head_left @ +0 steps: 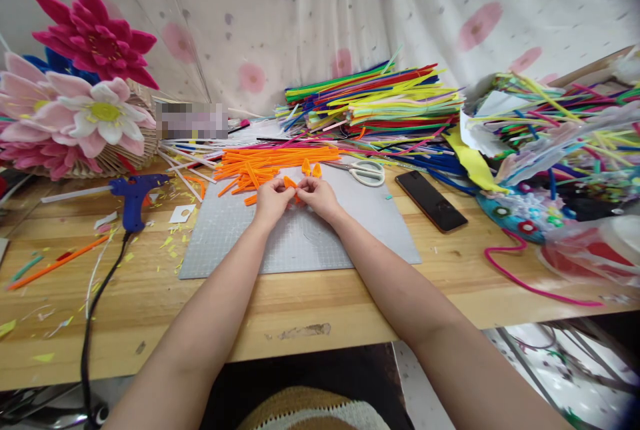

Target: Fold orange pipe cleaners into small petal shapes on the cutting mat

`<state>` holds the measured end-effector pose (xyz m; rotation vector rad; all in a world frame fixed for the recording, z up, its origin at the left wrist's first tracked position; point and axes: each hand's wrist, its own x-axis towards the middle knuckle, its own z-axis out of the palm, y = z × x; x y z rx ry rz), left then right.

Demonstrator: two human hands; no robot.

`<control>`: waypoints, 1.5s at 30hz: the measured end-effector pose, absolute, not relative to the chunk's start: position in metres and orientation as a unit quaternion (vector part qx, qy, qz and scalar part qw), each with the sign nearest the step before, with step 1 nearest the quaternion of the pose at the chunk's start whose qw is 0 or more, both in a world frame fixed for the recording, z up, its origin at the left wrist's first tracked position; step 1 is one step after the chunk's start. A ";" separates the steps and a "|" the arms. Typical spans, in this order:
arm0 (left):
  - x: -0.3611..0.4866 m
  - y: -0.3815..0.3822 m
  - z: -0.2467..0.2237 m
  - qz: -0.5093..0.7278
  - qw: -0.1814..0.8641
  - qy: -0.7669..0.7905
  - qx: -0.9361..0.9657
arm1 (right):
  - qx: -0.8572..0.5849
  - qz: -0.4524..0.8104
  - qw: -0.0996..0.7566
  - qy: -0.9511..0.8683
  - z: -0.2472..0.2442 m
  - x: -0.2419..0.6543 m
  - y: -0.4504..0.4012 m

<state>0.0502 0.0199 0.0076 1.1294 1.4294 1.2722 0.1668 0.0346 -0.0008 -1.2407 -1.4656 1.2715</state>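
Observation:
Over the grey cutting mat (310, 243), my left hand (273, 202) and my right hand (319, 197) meet with fingers pinched on a small bent piece of orange pipe cleaner (290, 182). Part of that piece is hidden by the fingertips. Just beyond my right hand lie two small folded orange petal shapes (311, 168). A pile of loose orange pipe cleaners (280, 162) spreads across the mat's back left edge. White-handled scissors (367, 174) rest at the mat's back right, with their blades toward the pile.
A blue glue gun (134, 200) stands on the left, its black cord (100, 303) running off the front edge. A phone (431, 201) lies right of the mat. Bundled coloured pipe cleaners (375, 100) are heaped at the back. Fuzzy flowers (100, 110) fill the left rear.

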 end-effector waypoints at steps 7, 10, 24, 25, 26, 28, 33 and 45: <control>0.051 0.019 0.004 0.517 0.396 0.590 0.477 | -0.520 0.464 0.419 -0.581 -0.002 0.167 0.036; 0.051 0.019 0.004 0.516 0.377 0.593 0.490 | -0.528 0.443 0.407 -0.599 -0.002 0.167 0.037; 0.050 0.018 0.006 0.520 0.367 0.580 0.509 | -0.531 0.376 0.417 -0.634 -0.005 0.167 0.035; 0.051 0.018 0.006 0.521 0.361 0.583 0.509 | -0.532 0.372 0.417 -0.635 -0.005 0.167 0.035; 0.051 0.018 0.006 0.521 0.362 0.583 0.507 | -0.533 0.372 0.417 -0.636 -0.005 0.167 0.035; 0.050 0.019 0.006 0.519 0.376 0.576 0.507 | -0.534 0.373 0.410 -0.638 -0.005 0.168 0.035; 0.049 0.019 0.003 0.514 0.377 0.568 0.521 | -0.533 0.308 0.399 -0.680 -0.005 0.169 0.037; 0.047 0.022 0.000 0.522 0.340 0.583 0.521 | -0.509 0.337 0.416 -0.674 -0.002 0.170 0.036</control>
